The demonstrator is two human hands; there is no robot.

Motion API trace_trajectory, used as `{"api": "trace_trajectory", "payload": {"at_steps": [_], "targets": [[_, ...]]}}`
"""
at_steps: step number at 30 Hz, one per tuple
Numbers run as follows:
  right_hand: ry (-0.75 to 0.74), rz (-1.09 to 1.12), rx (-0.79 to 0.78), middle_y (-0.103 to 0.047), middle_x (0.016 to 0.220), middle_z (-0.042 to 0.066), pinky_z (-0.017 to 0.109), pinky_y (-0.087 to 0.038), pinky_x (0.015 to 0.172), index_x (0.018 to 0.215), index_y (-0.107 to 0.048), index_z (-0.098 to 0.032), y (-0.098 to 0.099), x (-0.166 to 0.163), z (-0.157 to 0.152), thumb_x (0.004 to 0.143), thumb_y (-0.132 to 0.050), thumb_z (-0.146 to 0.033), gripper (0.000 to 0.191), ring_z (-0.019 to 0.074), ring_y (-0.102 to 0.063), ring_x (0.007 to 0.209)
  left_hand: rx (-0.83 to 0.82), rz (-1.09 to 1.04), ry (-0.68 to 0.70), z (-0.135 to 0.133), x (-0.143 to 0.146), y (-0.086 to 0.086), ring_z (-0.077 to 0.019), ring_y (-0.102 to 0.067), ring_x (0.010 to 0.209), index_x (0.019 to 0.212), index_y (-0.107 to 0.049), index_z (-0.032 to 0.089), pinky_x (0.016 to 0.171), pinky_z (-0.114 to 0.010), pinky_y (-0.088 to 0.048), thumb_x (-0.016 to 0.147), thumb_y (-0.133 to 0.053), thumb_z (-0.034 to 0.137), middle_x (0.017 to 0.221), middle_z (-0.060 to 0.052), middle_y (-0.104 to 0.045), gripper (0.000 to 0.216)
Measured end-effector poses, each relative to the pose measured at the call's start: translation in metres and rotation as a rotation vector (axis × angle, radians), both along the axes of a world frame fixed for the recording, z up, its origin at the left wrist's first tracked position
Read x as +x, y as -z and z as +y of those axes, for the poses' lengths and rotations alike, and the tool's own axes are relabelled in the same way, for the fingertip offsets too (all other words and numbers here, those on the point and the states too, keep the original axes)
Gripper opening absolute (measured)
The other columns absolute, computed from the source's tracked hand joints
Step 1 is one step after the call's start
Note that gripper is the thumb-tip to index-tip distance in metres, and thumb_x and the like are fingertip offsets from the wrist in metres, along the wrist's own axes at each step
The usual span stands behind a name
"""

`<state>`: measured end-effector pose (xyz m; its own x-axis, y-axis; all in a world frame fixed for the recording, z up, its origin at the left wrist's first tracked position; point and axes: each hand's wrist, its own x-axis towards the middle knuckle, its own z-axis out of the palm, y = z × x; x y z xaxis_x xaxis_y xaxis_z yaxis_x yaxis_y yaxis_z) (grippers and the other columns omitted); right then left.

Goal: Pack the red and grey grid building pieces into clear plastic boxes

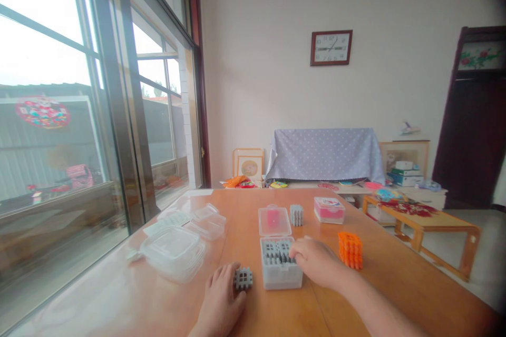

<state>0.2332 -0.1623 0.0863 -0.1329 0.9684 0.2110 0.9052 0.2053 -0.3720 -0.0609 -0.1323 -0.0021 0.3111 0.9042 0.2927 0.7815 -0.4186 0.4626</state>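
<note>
My left hand [223,300] rests on the table, thumb and fingers curled round the left side of a grey notched building block [243,278] with a window-like opening. A clear plastic box [282,278] stands just right of it, with its lid [274,222] folded back. Rows of grey notched pieces [276,253] fill the box. Over its right edge, my right hand [312,255] is closed, fingertips against the pieces; what they pinch is hidden. Behind the box stands a grey cube of joined pieces [296,215]. An orange notched cube [350,250] sits to the right.
Clear plastic containers [174,250] lie at the left near the window. A pink-filled clear box [329,210] stands at the back right of the wooden table [308,303]. Beyond are a low wooden table [430,221] and a cloth-covered object [328,155] against the wall.
</note>
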Motion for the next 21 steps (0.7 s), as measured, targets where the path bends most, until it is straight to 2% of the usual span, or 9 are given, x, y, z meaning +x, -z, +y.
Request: {"api": "trace_trajectory", "payload": {"at_steps": [7,12,21], "targets": [[0.052,-0.056,-0.020,-0.072,0.093,0.003,0.026,-0.037,0.073,0.097,-0.075,-0.029,-0.0036,-0.0040,-0.0035,0.083,-0.050,-0.019,0.030,0.0183,-0.064,0.086,-0.019,0.025,-0.005,-0.0003,-0.0005,0.0002,-0.0252,-0.054,0.120,0.123,-0.057,0.025,0.105,-0.036,-0.033,0.076,-0.049,0.022,0.123,-0.004,-0.066,0.047],[-0.018,-0.076,-0.082,-0.074,0.088,0.001,0.024,-0.034,0.067,0.101,-0.073,-0.029,-0.0064,-0.0079,-0.0013,0.078,-0.056,-0.022,0.029,0.0181,-0.065,0.082,-0.014,-0.002,0.005,0.0003,-0.0031,0.0042,-0.0245,-0.053,0.119,0.123,-0.055,0.026,0.105,-0.035,-0.034,0.079,-0.050,0.024,0.123,-0.003,-0.065,0.045],[-0.064,-0.221,-0.163,-0.072,0.082,0.002,0.025,-0.025,0.056,0.088,-0.070,-0.025,-0.0077,-0.0096,0.0054,0.066,-0.062,-0.020,0.024,0.0185,-0.061,0.072,0.004,-0.046,0.006,0.0031,-0.0028,0.0080,-0.0256,-0.054,0.119,0.121,-0.056,0.027,0.104,-0.038,-0.035,0.077,-0.050,0.021,0.121,-0.004,-0.066,0.045]]}}
